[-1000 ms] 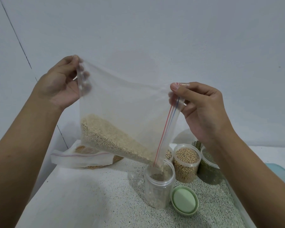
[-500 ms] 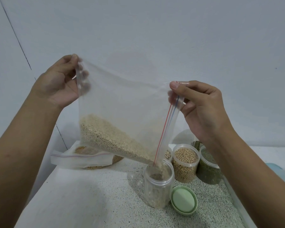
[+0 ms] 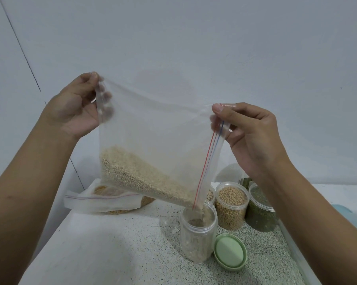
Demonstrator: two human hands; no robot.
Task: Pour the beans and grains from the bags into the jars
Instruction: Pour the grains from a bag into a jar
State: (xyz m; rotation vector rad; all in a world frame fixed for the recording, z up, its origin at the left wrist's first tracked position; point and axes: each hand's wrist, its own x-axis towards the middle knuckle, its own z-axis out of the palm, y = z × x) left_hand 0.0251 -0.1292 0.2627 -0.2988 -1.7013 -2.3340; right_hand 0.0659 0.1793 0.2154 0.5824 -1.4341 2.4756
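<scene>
Clear zip bag (image 3: pixel 153 128) is tilting over the open jar (image 3: pixel 197 233), grain spilling in; left hand (image 3: pixel 76 108) and right hand (image 3: pixel 249 130) are pinching its upper corners.

No legible text, label, brand, number or sign is shown. The clear zip bag (image 3: pixel 153 140), the open jar (image 3: pixel 198 233) beneath it, the green lid (image 3: pixel 230 251), the filled jars (image 3: pixel 231 204) behind and the second bag (image 3: pixel 103 200) at the far left edge of the surface are all unmarked.
</scene>
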